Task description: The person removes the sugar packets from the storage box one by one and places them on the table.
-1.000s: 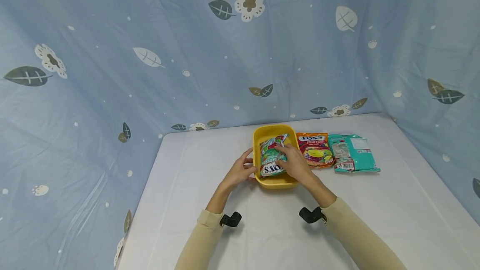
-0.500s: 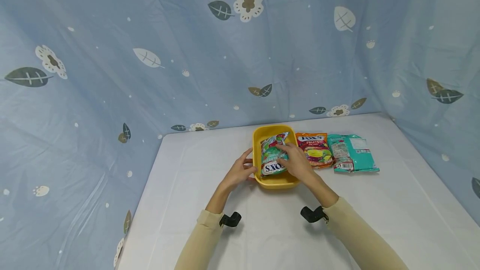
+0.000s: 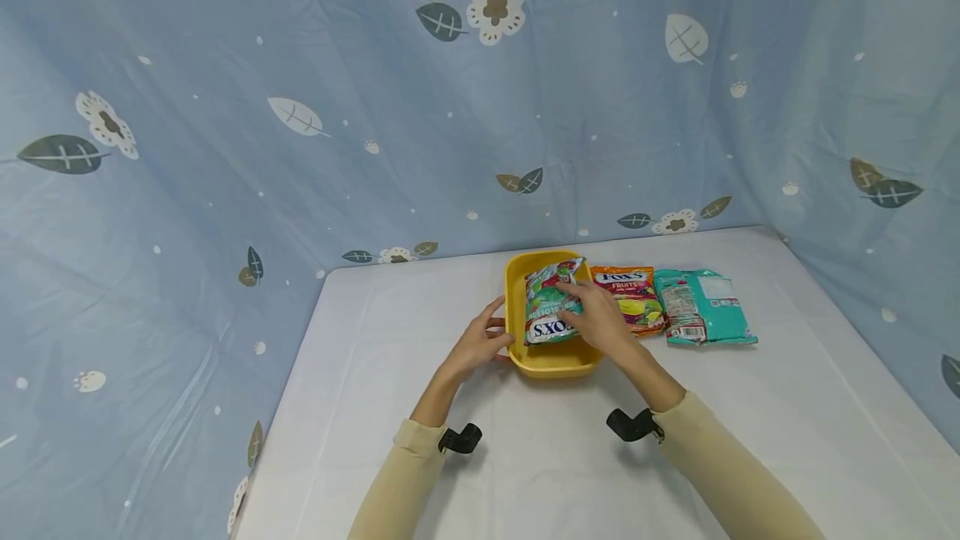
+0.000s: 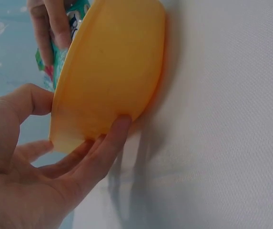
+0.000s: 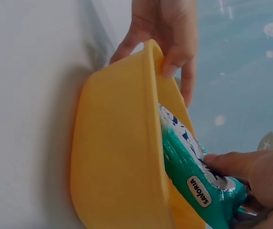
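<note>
In the head view a yellow plastic tub [image 3: 557, 371] stands on the white-covered table. My left hand [image 3: 474, 346] grips its left side, thumb at the rim and fingers along the outer wall [image 4: 112, 57]. A green and red bag of Fox's candy [image 3: 542, 297] is within the tub's opening, and my right hand [image 3: 602, 323] pinches its right side. From the right wrist view, the bag [image 5: 188, 167] leans up past the rim, its lower end still inside the tub. Part of the bag is hidden behind the right fingers.
Just right of the tub lies an orange bag of Fox's fruit candy [image 3: 630, 302]. Beside it a teal candy bag [image 3: 720, 311] lies back side up. A blue patterned curtain [image 3: 450, 148] hangs behind the table and along its sides.
The green candy bag has shifted up and to the right within the tub's opening, with my right hand moving along. My left hand stays in place on the tub.
</note>
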A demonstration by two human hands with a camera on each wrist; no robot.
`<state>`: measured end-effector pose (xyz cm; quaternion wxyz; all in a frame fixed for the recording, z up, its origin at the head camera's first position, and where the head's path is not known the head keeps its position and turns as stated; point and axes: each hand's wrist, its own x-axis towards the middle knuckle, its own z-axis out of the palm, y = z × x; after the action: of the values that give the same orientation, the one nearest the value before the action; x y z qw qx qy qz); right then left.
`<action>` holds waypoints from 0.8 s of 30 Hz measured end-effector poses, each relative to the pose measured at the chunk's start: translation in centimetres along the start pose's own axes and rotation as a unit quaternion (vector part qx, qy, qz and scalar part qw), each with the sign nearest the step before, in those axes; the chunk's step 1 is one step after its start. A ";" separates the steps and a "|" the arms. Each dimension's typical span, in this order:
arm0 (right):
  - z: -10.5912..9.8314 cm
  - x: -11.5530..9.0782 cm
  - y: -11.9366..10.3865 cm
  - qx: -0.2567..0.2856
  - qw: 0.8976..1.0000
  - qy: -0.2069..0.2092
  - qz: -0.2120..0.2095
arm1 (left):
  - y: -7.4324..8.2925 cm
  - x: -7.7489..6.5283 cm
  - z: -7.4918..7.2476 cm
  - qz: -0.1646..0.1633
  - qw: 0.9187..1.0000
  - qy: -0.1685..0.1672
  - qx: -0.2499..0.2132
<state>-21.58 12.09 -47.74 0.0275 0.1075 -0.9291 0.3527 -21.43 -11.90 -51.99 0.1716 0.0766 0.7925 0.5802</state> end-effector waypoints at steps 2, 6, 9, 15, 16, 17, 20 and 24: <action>-0.2 0.0 0.0 -0.001 1.000 0.003 -0.003 | -0.1 0.0 0.0 0.001 1.000 -0.002 -0.002; -0.4 0.0 -0.1 -0.001 1.000 0.005 -0.004 | -0.2 0.1 0.0 -0.001 1.000 -0.005 -0.007; -0.6 -0.1 -0.1 -0.001 1.000 0.001 0.001 | -0.2 0.1 0.0 0.000 1.000 -0.005 -0.010; -1.0 -0.1 -0.1 0.002 1.000 -0.002 0.005 | -0.1 0.2 -0.1 -0.001 1.000 -0.004 -0.008; -1.1 -0.1 -0.2 0.003 1.000 -0.003 0.008 | 0.0 0.2 -0.1 -0.001 1.000 -0.003 -0.008; -1.1 -0.1 -0.2 0.005 1.000 -0.004 0.011 | -0.1 0.2 -0.1 0.000 1.000 -0.002 -0.007; -1.4 -0.1 -0.3 0.009 1.000 -0.010 0.022 | 0.0 0.2 -0.1 0.000 1.000 -0.001 -0.007; -1.8 -0.1 -0.3 0.013 1.000 -0.009 0.021 | 0.0 0.3 -0.2 -0.004 1.000 -0.005 -0.019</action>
<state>-21.48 13.03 -46.20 0.0103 0.0920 -0.9266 0.3645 -21.78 -11.96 -51.98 0.1796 0.0730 0.7806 0.5942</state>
